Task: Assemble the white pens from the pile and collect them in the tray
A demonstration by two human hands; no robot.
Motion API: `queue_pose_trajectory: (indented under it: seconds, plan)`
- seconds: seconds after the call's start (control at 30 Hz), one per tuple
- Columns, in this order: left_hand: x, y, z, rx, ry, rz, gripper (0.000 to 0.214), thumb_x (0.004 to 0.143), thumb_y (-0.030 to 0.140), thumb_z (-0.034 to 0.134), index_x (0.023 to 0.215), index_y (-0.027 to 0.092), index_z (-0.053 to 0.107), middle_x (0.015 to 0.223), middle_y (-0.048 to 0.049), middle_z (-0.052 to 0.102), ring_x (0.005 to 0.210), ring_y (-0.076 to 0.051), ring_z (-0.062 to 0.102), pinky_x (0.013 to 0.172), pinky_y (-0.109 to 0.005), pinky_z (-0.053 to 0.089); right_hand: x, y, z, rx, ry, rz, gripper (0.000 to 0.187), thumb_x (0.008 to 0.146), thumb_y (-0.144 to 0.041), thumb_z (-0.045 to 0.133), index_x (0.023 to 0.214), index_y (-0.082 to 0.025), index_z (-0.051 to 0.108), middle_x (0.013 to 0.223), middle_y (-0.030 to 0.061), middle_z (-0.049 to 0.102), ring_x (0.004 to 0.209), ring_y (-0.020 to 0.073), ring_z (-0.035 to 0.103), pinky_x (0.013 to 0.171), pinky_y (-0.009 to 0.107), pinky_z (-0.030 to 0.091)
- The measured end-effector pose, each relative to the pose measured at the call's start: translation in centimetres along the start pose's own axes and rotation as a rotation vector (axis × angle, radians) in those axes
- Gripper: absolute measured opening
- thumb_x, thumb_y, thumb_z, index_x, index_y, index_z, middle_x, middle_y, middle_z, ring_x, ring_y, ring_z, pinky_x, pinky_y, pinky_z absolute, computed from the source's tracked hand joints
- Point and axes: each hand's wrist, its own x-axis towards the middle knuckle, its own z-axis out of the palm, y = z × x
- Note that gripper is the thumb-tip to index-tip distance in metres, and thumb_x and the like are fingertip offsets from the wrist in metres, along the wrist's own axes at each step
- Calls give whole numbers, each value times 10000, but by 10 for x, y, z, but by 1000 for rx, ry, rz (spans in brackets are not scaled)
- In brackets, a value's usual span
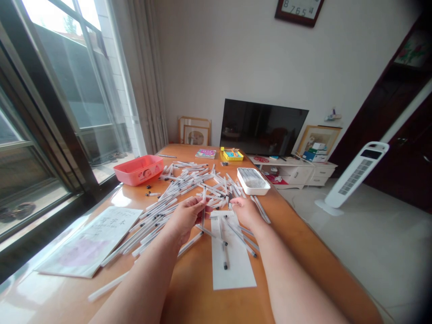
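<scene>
My left hand [187, 217] is closed around a clear pen barrel [204, 194], which stands roughly upright between thumb and fingers. To its right, my right hand [246, 210] has its thumb and fingertips pinched together; whatever lies between them is too small to make out. Both hands hover over the top of a white paper sheet [232, 275]. Several pens with black caps lie on that sheet, one pen [225, 252] pointing toward me. Beyond and left of the hands spreads a loose heap of pen barrels [182, 184].
A pink basket [137, 173] stands at the left edge, a white tray [254, 182] of thin grey-looking pieces at the right. A notebook [91, 240] lies near left. Further back are a yellow box [232, 155] and a booklet [205, 154]. The table's right edge [313, 238] drops to the floor.
</scene>
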Motion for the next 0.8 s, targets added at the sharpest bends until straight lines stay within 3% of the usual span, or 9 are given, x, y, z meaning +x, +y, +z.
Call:
queue_pose_trajectory:
  seconds: [0.2,0.33,0.53,0.8]
  plan:
    - [1,-1,-3,-60,-27,-36,456,780,416,761,1112,121,659,862,-105,726,647,-112,604,609,-226,404,2,7,3,-224,-33,-58,290,846,-347,611,1083,-289,768,1019,83,760,920,260,675,753,327,447]
    - [2,-2,-3,-76,-27,-44,436,794,394,752,1114,114,658,887,-119,726,670,-121,619,633,-235,429,2,6,3,-306,-44,-60,305,854,-364,610,1117,-301,750,1043,83,755,908,247,668,727,315,426]
    - [2,-1,-3,-95,-22,-40,402,787,385,763,1074,119,668,868,-110,723,658,-117,617,603,-224,412,1,8,7,-281,-9,-28,194,792,-327,640,956,-266,723,831,30,708,681,173,575,598,275,345]
    - [3,0,-6,-151,18,-5,337,797,350,751,1044,137,665,868,-98,723,666,-115,627,606,-206,440,-3,-2,9,-60,49,-35,119,690,-226,638,808,-223,618,699,-16,598,636,158,528,587,264,369]
